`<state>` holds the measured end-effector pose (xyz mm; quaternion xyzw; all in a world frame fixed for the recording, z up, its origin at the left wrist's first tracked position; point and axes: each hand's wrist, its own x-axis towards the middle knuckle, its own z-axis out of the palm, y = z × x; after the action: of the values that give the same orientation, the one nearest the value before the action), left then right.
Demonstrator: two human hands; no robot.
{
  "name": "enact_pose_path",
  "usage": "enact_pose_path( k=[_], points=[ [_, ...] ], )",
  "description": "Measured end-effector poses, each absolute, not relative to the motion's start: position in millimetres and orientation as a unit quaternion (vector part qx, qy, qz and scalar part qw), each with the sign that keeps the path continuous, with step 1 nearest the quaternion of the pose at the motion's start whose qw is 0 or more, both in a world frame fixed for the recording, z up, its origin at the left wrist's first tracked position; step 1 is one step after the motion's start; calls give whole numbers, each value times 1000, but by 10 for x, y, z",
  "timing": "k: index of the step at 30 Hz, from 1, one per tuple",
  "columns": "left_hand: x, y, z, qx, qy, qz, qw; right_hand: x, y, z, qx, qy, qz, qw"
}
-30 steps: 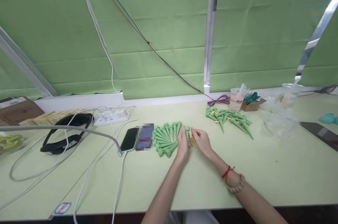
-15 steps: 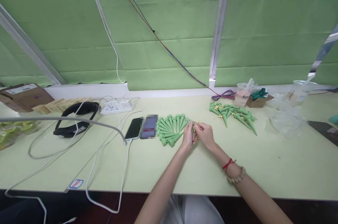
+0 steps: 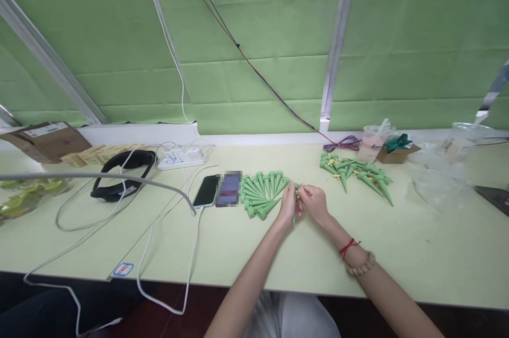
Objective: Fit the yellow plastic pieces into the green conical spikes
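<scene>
My left hand point(image 3: 288, 205) is closed around a green plant watering spike point(image 3: 295, 218), whose tip pokes out below the fingers. Against it, my right hand point(image 3: 314, 202) pinches a small yellow valve point(image 3: 305, 184) at the spike's upper part; the fingers hide most of both pieces. Just left of my hands, several green spikes point(image 3: 260, 189) lie fanned out with their tips inward. Farther right is a looser pile of green spikes point(image 3: 353, 171), with yellow valves showing on some of them.
Two phones, one dark-screened point(image 3: 207, 191) and one blurred point(image 3: 229, 189), lie left of the fan. White cables point(image 3: 192, 258) cross the table beside a power strip point(image 3: 182, 158) and a black headband point(image 3: 104, 189). Cups point(image 3: 371, 146), a small box point(image 3: 397, 154) and plastic bags point(image 3: 435, 181) stand at right.
The view has turned slightly left, so everything appears shifted right. Both hands stay together at the same spike, with its tip now showing more below my left hand.
</scene>
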<state>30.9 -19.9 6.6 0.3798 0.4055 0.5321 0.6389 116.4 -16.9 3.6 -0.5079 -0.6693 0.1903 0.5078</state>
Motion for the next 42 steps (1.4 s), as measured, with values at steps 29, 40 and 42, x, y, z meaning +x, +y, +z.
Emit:
enact_pose_path(
  k=[29, 40, 42],
  points=[
    [255, -213, 102, 373, 409, 524, 647, 1209, -23, -177, -534, -677, -15, 506],
    [246, -172, 86, 436, 390, 481, 653, 1282, -31, -152, -499, -726, -87, 466],
    [249, -160, 75, 447, 409, 497, 622, 1256, -50, -125, -524, -714, -19, 463]
  ],
)
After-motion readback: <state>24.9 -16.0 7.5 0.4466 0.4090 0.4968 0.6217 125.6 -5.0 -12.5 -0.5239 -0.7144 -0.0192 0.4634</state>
